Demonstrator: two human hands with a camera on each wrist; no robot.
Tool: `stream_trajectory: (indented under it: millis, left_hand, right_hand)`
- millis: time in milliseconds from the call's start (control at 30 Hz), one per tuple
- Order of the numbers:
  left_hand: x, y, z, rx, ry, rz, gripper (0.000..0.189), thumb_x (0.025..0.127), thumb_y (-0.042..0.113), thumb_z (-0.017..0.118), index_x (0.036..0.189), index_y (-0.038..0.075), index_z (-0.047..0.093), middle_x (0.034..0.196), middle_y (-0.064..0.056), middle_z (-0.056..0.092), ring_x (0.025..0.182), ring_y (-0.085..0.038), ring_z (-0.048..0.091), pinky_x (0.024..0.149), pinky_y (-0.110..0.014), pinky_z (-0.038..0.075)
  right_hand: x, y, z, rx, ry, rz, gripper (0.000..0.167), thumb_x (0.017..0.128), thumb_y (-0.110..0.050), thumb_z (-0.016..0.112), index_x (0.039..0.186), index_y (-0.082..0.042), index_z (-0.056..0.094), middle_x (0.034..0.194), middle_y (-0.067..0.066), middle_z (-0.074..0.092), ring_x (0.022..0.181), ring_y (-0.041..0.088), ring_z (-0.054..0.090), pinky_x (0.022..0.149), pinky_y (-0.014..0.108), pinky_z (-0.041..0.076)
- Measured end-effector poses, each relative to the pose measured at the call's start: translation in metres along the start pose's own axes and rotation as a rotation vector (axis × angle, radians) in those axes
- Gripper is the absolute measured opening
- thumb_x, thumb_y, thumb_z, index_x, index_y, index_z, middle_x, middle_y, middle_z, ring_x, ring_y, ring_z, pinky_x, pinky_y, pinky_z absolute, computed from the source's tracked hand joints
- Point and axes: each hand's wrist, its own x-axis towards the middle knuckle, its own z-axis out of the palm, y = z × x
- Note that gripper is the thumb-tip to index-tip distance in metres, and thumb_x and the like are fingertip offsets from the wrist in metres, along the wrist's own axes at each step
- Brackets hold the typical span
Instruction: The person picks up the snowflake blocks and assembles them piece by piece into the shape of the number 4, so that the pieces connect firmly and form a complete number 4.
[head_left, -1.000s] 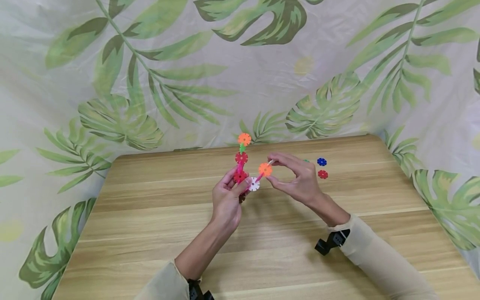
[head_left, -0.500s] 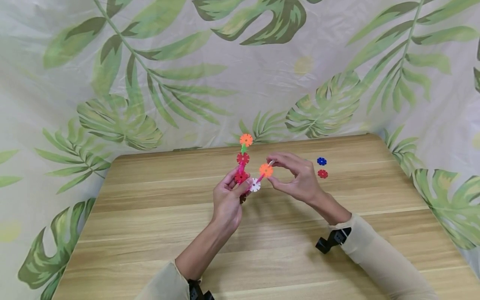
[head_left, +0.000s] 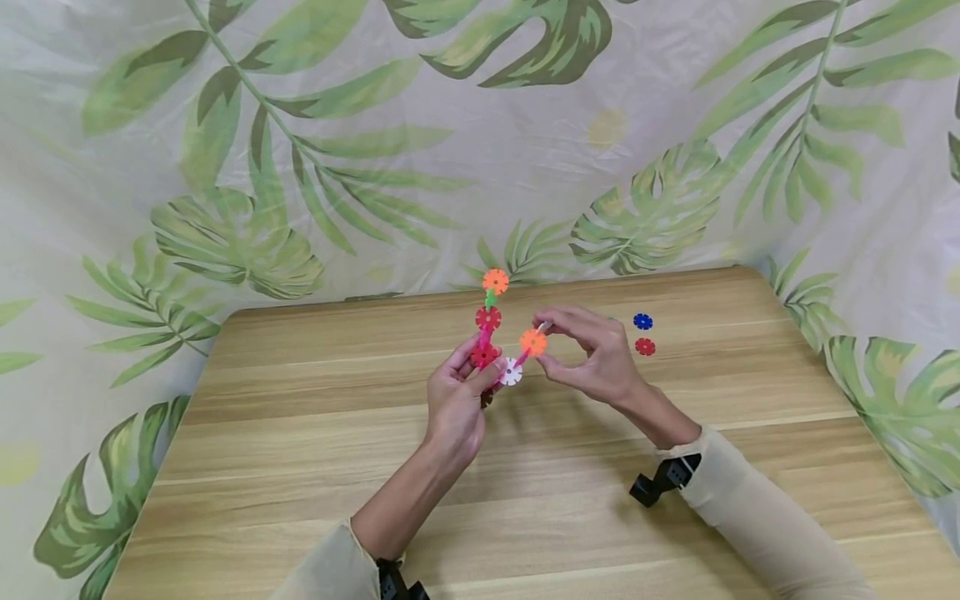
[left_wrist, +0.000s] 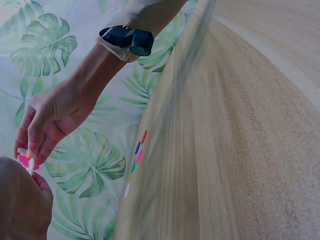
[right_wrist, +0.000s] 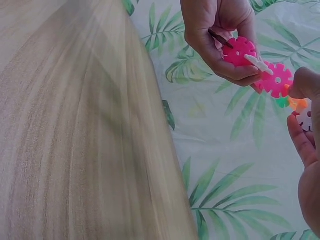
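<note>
A chain of slotted plastic snowflake discs is held up over the table. My left hand (head_left: 456, 404) grips its middle, thumb across the discs beside a red disc (head_left: 483, 355). Above the fingers the chain rises through another red disc (head_left: 488, 317) and a green one to an orange disc (head_left: 495, 282) on top. A white disc (head_left: 512, 372) and a pink disc (right_wrist: 276, 80) lead right to a second orange disc (head_left: 533, 342). There my right hand (head_left: 592, 354) pinches a white disc (right_wrist: 305, 120), seen edge-on in the head view. My left fingers hide part of the chain.
On the wooden table (head_left: 315, 467), right of my right hand, lie a blue disc (head_left: 642, 322) and a red disc (head_left: 645, 347). Pink, green (left_wrist: 133, 166) and white (left_wrist: 127, 190) discs lie near them in the left wrist view. A leaf-patterned cloth hangs behind the table.
The chain's upper end has shifted slightly to the right. Both hands keep the same hold and almost the same place.
</note>
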Motion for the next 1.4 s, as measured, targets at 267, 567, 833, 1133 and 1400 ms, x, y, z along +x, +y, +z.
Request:
stream_trajectory:
  millis: [267,567,833,1133,1400]
  left_hand:
    - [0.001,0.002,-0.002,0.029,-0.008,-0.018,0.048,0.094,-0.008,0.074,0.139,0.007,0.067,0.110,-0.006,0.075,0.084,-0.011,0.067,0.066,-0.020,0.056]
    - [0.002,0.005,-0.002,0.031,-0.020,-0.051,0.047,0.094,-0.008,0.074,0.138,0.008,0.069,0.110,-0.007,0.077,0.084,-0.012,0.067,0.065,-0.020,0.054]
    - [0.003,0.005,-0.002,0.036,-0.032,-0.084,0.046,0.093,-0.009,0.074,0.137,0.006,0.068,0.108,-0.007,0.077,0.087,-0.014,0.072,0.069,-0.022,0.059]
    - [0.003,0.003,-0.004,0.066,-0.038,-0.110,0.046,0.092,-0.011,0.074,0.135,0.004,0.069,0.109,-0.009,0.076,0.094,-0.017,0.074,0.075,-0.025,0.061]
    - [0.003,0.002,-0.004,0.071,-0.053,-0.116,0.047,0.091,-0.011,0.074,0.136,0.003,0.069,0.107,-0.007,0.077,0.093,-0.017,0.075,0.075,-0.025,0.062]
  right_hand:
    - [0.000,-0.003,-0.004,0.133,-0.046,0.088,0.052,0.077,0.030,0.072,0.127,0.021,0.062,0.118,0.035,0.066,0.111,0.022,0.069,0.097,0.037,0.061]
    - [-0.002,-0.006,-0.010,0.200,0.003,0.255,0.025,0.103,0.013,0.057,0.125,0.014,0.068,0.120,0.022,0.075,0.110,0.019,0.074,0.093,0.037,0.062]
    - [-0.002,-0.005,-0.018,0.334,-0.001,0.323,0.016,0.099,0.018,0.058,0.114,0.020,0.065,0.115,0.005,0.079,0.104,0.018,0.077,0.088,0.038,0.063]
    - [-0.005,0.001,-0.022,0.456,-0.046,0.253,0.015,0.098,0.020,0.059,0.111,0.022,0.066,0.113,0.008,0.079,0.103,0.020,0.078,0.086,0.039,0.064]
    - [-0.004,-0.004,-0.023,0.432,-0.066,0.268,0.017,0.097,0.020,0.059,0.111,0.020,0.069,0.113,0.006,0.079,0.103,0.019,0.077,0.085,0.037,0.064]
